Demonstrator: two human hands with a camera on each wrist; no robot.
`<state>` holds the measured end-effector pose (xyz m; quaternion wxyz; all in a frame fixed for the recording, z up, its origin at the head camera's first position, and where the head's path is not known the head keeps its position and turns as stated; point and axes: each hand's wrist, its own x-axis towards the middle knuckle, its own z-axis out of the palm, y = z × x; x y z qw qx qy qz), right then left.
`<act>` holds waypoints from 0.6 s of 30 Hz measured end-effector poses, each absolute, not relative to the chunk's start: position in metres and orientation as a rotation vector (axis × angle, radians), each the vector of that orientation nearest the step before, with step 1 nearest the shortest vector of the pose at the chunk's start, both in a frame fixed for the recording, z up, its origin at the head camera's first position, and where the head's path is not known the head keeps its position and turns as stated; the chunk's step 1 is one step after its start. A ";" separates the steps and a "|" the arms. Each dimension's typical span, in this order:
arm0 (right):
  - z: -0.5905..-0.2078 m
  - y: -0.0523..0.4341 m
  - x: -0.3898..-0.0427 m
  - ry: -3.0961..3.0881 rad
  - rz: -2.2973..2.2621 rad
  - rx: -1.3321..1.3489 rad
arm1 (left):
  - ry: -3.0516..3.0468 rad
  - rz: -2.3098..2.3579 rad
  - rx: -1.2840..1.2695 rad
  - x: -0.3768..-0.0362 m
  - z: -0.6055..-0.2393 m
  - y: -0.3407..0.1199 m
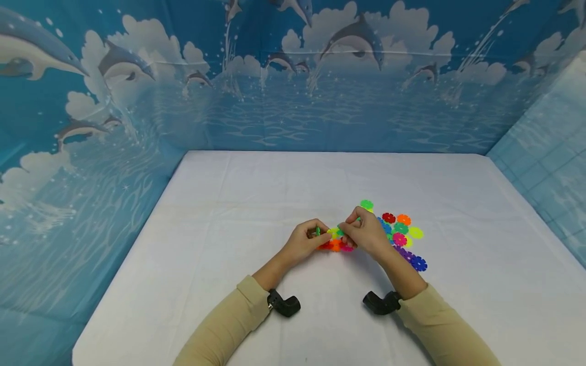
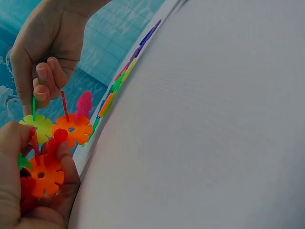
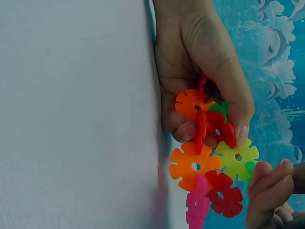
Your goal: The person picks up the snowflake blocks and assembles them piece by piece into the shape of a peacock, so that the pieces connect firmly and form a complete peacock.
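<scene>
My left hand [image 1: 305, 239] holds a cluster of interlocking plastic flower discs, with orange [image 3: 183, 162], red [image 3: 233, 198], pink [image 3: 198, 205] and yellow [image 3: 228, 164] pieces slotted together at angles. In the left wrist view its fingers curl round the orange and red pieces at the near end. My right hand [image 1: 366, 231] pinches a green disc [image 2: 34, 109], seen edge-on, at the outer edge of the yellow disc. The green disc meets the yellow rim; how deep it sits in a slot I cannot tell. Fingers partly hide the cluster.
Several loose flower discs lie on the white table [image 1: 256, 193] beside and beyond my right hand, among them a red one [image 1: 388, 218], an orange one [image 1: 404, 219] and a dark blue one [image 1: 418, 263]. A dolphin-patterned curtain [image 1: 293, 112] surrounds the table's far and side edges.
</scene>
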<state>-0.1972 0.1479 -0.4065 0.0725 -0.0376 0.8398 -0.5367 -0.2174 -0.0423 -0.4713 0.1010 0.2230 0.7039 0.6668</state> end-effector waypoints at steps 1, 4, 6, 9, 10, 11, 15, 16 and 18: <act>-0.407 0.148 -0.197 2.524 -1.617 -0.117 | 2.082 1.972 0.658 -0.217 -0.472 -0.042; -0.408 0.151 -0.198 2.499 -1.626 -0.112 | 2.091 1.965 0.662 -0.217 -0.472 -0.041; -0.409 0.154 -0.199 2.467 -1.634 -0.094 | 2.099 1.953 0.667 -0.217 -0.473 -0.041; -0.408 0.160 -0.200 2.438 -1.632 -0.067 | 2.131 1.930 0.662 -0.217 -0.473 -0.041; -0.408 0.163 -0.200 2.432 -1.630 -0.061 | 2.140 1.927 0.653 -0.217 -0.473 -0.041; -0.406 0.166 -0.200 2.427 -1.630 -0.048 | 2.149 1.923 0.642 -0.217 -0.473 -0.041; -0.401 0.184 -0.201 2.434 -1.596 0.017 | 2.119 1.936 0.590 -0.217 -0.471 -0.043; -0.400 0.190 -0.201 2.445 -1.575 0.030 | 2.102 1.937 0.576 -0.217 -0.470 -0.044; -0.397 0.201 -0.201 2.464 -1.539 0.052 | 2.083 1.923 0.549 -0.217 -0.468 -0.045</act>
